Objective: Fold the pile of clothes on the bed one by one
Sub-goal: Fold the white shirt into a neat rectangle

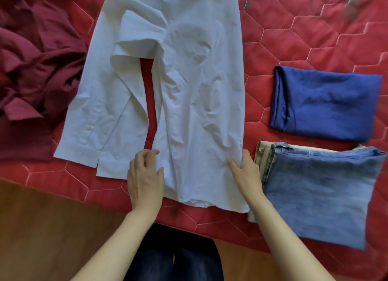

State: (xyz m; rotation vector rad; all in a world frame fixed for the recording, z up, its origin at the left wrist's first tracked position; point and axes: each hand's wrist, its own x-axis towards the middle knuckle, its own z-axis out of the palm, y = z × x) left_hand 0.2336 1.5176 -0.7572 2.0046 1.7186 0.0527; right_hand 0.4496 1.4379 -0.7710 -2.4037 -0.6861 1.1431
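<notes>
Red quilted bed [294, 39] carries a white shirt [199, 92] spread flat. Left hand [144, 180] rests on its near edge, fingers loosely curled; right hand [246, 175] pinches the hem's right side. Folded jeans [319, 192] lie just beside the right fingers, a folded blue garment [325, 104] beyond them; maroon clothes [35, 71] are heaped well left.

Bare red quilt [273, 56] leaves a passage right of the white shirt [199, 92], while crumpled maroon clothes [35, 71] crowd its left and folded jeans [321, 192] flank its near-right corner.
</notes>
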